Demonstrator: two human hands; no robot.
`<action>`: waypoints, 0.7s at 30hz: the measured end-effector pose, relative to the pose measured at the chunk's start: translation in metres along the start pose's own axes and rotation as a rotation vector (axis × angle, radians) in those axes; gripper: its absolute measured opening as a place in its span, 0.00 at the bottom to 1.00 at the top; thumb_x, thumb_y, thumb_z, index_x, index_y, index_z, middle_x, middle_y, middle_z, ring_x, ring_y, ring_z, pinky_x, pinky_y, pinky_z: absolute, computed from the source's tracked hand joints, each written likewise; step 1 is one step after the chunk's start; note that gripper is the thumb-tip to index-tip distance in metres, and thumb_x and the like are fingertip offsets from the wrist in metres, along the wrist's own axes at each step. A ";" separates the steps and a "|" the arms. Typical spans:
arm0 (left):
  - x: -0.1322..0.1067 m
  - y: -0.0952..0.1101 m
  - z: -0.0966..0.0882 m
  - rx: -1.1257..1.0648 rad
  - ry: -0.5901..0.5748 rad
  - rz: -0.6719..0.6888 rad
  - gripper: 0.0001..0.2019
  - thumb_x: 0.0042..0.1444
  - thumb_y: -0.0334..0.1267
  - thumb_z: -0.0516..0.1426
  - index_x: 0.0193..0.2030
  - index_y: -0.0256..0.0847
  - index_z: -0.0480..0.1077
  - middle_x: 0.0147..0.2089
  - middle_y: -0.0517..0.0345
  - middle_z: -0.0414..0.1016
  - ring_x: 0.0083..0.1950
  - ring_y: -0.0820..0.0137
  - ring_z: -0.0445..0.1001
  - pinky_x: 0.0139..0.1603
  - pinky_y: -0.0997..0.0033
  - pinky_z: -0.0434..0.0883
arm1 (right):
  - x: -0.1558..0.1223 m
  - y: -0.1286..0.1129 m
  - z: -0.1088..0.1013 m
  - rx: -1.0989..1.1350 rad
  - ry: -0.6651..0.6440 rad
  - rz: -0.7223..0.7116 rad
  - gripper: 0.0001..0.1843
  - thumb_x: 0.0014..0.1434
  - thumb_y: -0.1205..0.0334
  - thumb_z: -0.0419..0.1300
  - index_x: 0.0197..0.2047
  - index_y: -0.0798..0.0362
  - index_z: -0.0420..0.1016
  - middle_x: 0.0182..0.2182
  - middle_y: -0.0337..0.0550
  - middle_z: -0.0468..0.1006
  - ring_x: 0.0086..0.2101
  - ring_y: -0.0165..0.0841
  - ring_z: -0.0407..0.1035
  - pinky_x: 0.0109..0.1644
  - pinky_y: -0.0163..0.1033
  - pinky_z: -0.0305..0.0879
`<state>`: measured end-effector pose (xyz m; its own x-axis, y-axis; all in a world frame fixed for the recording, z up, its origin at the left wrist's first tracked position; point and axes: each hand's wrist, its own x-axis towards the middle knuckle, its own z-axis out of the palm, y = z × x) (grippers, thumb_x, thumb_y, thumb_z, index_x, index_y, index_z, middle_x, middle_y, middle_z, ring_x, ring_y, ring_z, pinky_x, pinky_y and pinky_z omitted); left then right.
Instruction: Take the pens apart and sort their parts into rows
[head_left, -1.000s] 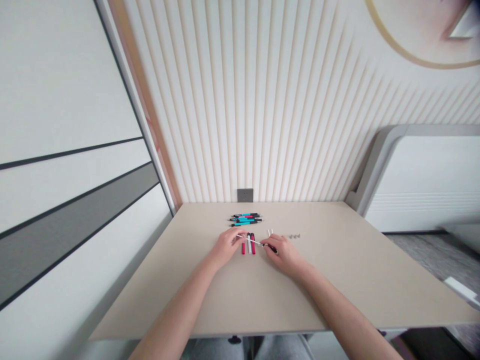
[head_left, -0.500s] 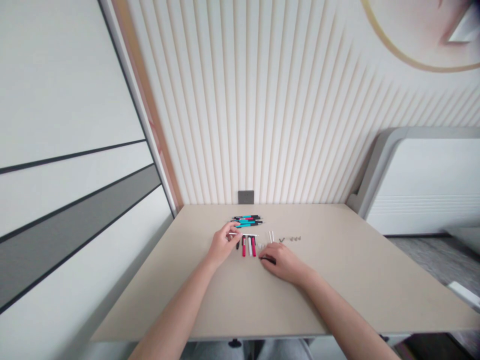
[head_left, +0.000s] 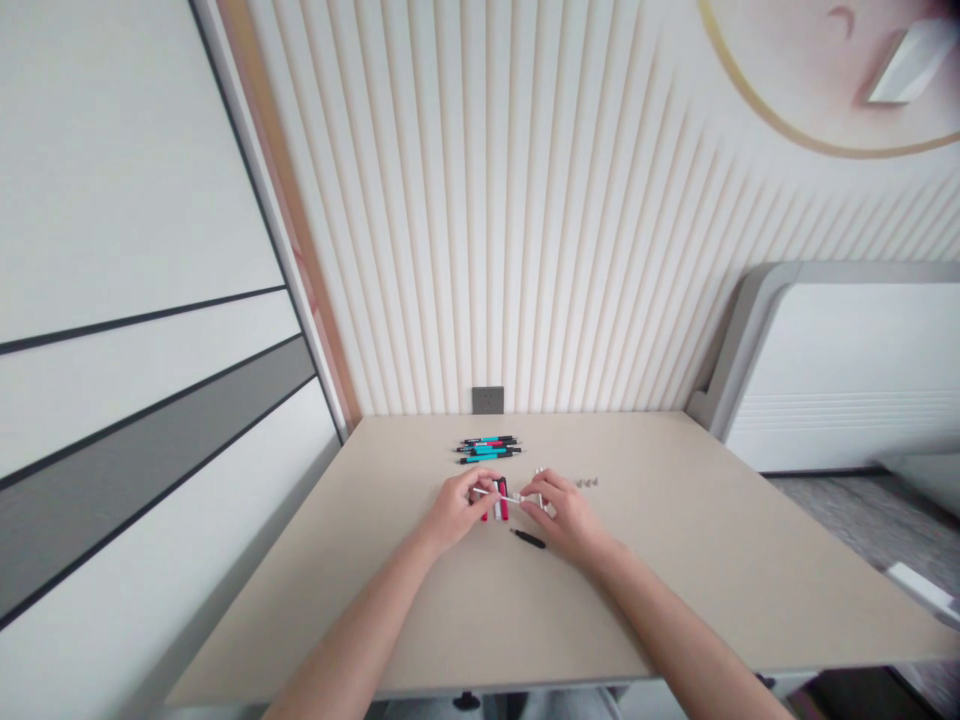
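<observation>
My left hand (head_left: 457,510) pinches a thin white pen refill (head_left: 508,498) that points to the right above the table. At its right end the thumb and fingertips of my right hand (head_left: 566,515) are closed together; whatever small piece they hold is too small to make out. Under the refill lie red and white pen barrels (head_left: 496,512), partly covered by my left hand. A black pen part (head_left: 529,539) rests on the table, in front of my right hand and apart from it.
Several assembled blue, black and red pens (head_left: 489,452) lie in a pile toward the wall. Small metallic pen tips (head_left: 587,483) sit right of my right hand. The beige table (head_left: 450,630) meets a ribbed wall with a dark socket (head_left: 488,400).
My right hand has let go of the black pen part and risen to the refill's right end. My left hand has brought the refill nearer and tilted it slightly.
</observation>
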<state>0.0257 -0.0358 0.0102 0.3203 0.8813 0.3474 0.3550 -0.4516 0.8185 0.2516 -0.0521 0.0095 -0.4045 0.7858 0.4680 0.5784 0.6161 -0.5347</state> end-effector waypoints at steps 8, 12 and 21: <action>0.003 -0.004 0.005 0.048 0.109 -0.005 0.14 0.60 0.41 0.56 0.51 0.41 0.69 0.37 0.58 0.76 0.32 0.72 0.72 0.35 0.73 0.70 | 0.003 0.007 0.005 -0.082 -0.059 -0.013 0.12 0.66 0.60 0.53 0.37 0.51 0.77 0.33 0.42 0.78 0.35 0.33 0.70 0.44 0.38 0.62; 0.004 -0.005 0.001 0.246 0.267 0.110 0.11 0.62 0.40 0.53 0.49 0.42 0.69 0.42 0.55 0.75 0.42 0.67 0.73 0.45 0.67 0.70 | 0.003 0.016 -0.001 -0.153 0.043 0.167 0.14 0.65 0.60 0.50 0.44 0.52 0.77 0.34 0.44 0.78 0.35 0.34 0.71 0.44 0.38 0.62; -0.008 0.010 0.016 0.713 -0.228 0.468 0.06 0.63 0.37 0.55 0.43 0.43 0.73 0.40 0.55 0.74 0.45 0.65 0.69 0.50 0.62 0.63 | 0.000 0.021 -0.006 -0.287 -0.054 0.374 0.18 0.59 0.68 0.50 0.50 0.51 0.73 0.33 0.42 0.80 0.35 0.35 0.74 0.39 0.34 0.59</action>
<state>0.0405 -0.0491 0.0081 0.7108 0.5694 0.4130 0.5826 -0.8056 0.1080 0.2682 -0.0401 0.0027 -0.1631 0.9572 0.2391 0.8608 0.2565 -0.4396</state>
